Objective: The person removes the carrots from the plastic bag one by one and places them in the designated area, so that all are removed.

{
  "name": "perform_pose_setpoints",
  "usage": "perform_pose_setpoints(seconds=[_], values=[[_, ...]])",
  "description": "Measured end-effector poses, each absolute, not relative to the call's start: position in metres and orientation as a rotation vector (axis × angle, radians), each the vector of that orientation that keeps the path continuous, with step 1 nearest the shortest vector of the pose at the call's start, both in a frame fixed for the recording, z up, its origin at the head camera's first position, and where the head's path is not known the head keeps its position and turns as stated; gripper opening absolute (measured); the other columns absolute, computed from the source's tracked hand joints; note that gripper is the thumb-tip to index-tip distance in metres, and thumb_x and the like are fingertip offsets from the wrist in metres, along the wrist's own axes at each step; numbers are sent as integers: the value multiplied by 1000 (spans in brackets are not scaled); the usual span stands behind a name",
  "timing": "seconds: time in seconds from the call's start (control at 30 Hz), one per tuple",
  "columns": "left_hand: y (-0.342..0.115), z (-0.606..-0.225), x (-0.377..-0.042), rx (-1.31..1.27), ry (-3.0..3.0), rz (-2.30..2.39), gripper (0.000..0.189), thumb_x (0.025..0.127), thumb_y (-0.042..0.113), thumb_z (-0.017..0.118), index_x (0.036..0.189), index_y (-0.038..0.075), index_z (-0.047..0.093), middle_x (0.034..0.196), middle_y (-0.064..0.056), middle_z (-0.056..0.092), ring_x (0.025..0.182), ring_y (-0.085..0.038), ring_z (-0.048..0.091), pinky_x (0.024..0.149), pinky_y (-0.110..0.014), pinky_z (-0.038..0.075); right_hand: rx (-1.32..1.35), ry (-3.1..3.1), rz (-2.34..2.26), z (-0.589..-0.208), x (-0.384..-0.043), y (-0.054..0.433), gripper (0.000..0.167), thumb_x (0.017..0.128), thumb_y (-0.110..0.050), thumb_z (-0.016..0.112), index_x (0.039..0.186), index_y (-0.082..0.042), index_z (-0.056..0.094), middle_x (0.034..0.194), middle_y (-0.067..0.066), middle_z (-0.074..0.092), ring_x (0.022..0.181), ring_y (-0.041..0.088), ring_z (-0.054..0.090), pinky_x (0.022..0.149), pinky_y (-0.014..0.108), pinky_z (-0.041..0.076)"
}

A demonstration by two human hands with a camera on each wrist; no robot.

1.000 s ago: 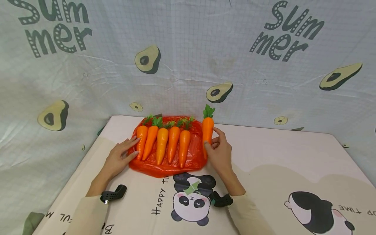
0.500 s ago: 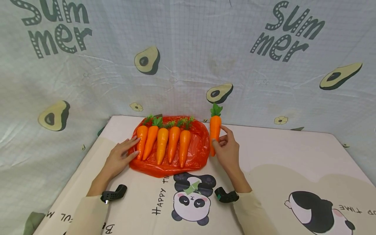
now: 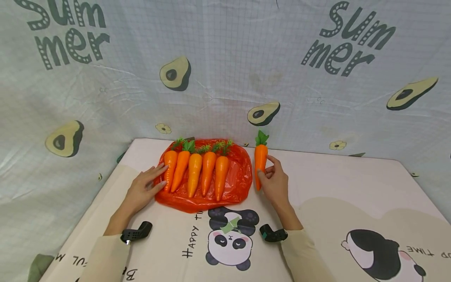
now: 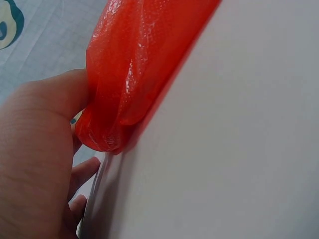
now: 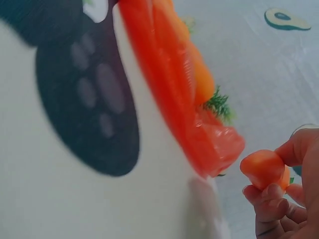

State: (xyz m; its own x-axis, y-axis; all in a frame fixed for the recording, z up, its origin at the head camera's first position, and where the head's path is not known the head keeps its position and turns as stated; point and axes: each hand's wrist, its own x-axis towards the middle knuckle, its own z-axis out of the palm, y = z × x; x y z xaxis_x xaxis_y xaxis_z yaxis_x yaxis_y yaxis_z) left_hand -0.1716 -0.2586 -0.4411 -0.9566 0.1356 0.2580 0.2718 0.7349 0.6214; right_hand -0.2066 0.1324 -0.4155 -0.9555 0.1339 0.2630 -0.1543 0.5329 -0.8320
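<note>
Several orange carrots with green tops, one of them the leftmost carrot [image 3: 170,161], lie side by side on a red plastic bag [image 3: 239,182]. My left hand [image 3: 141,190] rests at the bag's left edge, its fingertips against the leftmost carrot. The left wrist view shows that thumb against the crinkled bag [image 4: 132,64], its tip hidden, the other fingers apart below. Just right of the bag, my right hand [image 3: 276,185] pinches another carrot [image 3: 261,156] between thumb and fingers, leafy end pointing away. In the right wrist view that carrot [image 5: 263,167] appears tip first, apart from the bag.
The bag lies near the back edge of a pale table [image 3: 334,180] printed with pandas and lettering. Behind it hangs a whitish cloth [image 3: 211,47] with avocado prints. A black wrist device [image 3: 136,232] sits on the left wrist, another device [image 3: 273,234] on the right.
My right hand has carried its carrot rightward from the bag's right edge to beside it. Over the last half second the carrot shifted slightly nearer to me. The left hand stays put.
</note>
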Motion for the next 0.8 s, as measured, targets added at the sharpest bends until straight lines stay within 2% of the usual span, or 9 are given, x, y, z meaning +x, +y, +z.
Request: perform_pose_setpoints(seconds=[0.37,0.8], values=[[-257,-440,-173,-327,-2757,-1009,55,93,30,63,142,14,47,147,-18,38,135,-46,27,110,-63,11,-63,-2618,1378,-429,-210,134,54,89,-18,63,138,-7,44,87,11,57,72,22,55,59,25,49],[-258,-441,-172,-316,-2756,-1019,55,93,33,63,143,15,47,148,-18,38,136,-46,26,109,-64,11,-40,-2672,1351,-435,-212,133,53,90,-22,63,137,-7,44,88,10,57,70,21,54,59,24,48]])
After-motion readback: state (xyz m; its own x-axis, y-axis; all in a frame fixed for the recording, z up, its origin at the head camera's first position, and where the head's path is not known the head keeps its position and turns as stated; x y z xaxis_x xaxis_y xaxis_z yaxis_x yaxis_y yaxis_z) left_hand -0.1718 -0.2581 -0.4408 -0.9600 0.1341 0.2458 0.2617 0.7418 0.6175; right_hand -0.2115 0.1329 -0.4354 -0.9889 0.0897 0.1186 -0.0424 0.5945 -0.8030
